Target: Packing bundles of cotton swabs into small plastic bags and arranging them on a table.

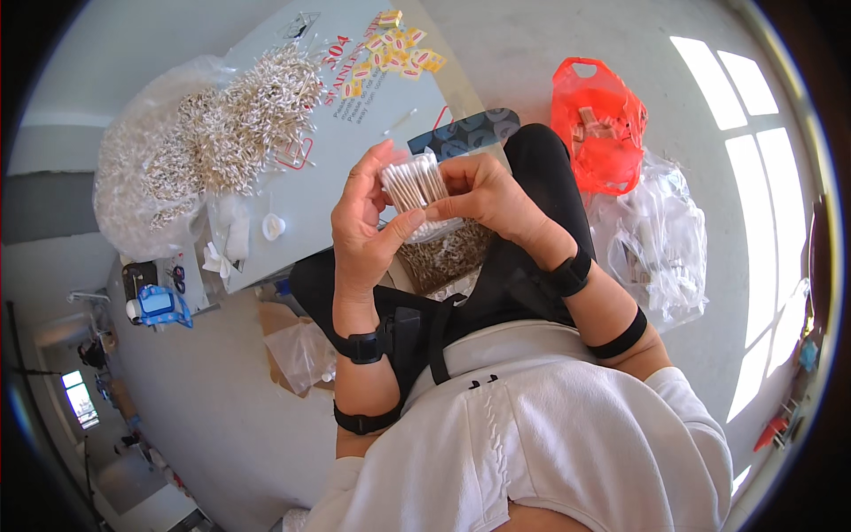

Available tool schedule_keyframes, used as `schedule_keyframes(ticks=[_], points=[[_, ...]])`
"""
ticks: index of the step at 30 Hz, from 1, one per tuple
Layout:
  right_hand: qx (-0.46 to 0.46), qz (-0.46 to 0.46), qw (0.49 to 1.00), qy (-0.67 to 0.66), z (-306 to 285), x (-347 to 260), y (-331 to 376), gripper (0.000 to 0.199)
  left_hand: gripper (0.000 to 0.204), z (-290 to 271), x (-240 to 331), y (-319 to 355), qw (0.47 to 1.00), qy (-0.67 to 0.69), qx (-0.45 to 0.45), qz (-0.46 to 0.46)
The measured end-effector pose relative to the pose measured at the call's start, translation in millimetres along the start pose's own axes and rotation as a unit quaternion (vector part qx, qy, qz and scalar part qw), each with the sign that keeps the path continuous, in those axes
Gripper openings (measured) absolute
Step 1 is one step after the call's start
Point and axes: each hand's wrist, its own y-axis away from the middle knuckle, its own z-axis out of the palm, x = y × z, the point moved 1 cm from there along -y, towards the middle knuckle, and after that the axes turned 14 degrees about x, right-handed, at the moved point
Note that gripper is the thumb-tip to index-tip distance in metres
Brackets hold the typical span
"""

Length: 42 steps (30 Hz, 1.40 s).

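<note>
Between my two hands, above my lap, is a clear plastic bag of cotton swabs (415,188), the wooden sticks lined up side by side. My left hand (365,213) grips the bag's left side, thumb across its lower edge. On the right side, my right hand (487,197) pinches the bag with thumb and fingers. Below it, partly hidden by my hands, a container of many loose swabs (448,262) sits between my legs. A large heap of loose cotton swabs (257,115) spills from a clear plastic bag (120,164) on the table at the left.
Small yellow and white packets (394,51) lie scattered on the table (292,232). A single swab (401,121) lies nearer me. On the floor at right are a red plastic bag (598,160) and a clear bag of bundles (660,239). A cardboard box (277,341) stands below the table.
</note>
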Motion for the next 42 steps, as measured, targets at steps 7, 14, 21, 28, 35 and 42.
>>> schedule_keyframes(ticks=[7,14,21,28,35,42], points=[[0.089,0.138,0.982,-0.094,0,1,-3,0.045,0.065,-11,10,-5,0.939,-0.272,-0.125,0.171],[0.036,0.182,0.976,-0.110,-6,-9,3,0.029,0.041,-6,-10,4,0.958,-0.232,-0.035,0.167],[0.048,-0.281,0.945,0.157,5,-14,11,0.042,0.036,6,5,6,0.942,-0.260,0.032,0.210],[0.042,-0.262,0.953,0.148,10,-25,18,0.029,0.031,8,22,9,0.950,-0.215,0.041,0.221],[0.042,-0.259,0.956,0.133,13,-25,19,0.028,0.027,16,31,8,0.948,-0.205,0.034,0.242],[0.063,-0.333,0.908,0.245,12,-28,22,0.034,0.032,11,20,6,0.916,-0.250,0.001,0.314]])
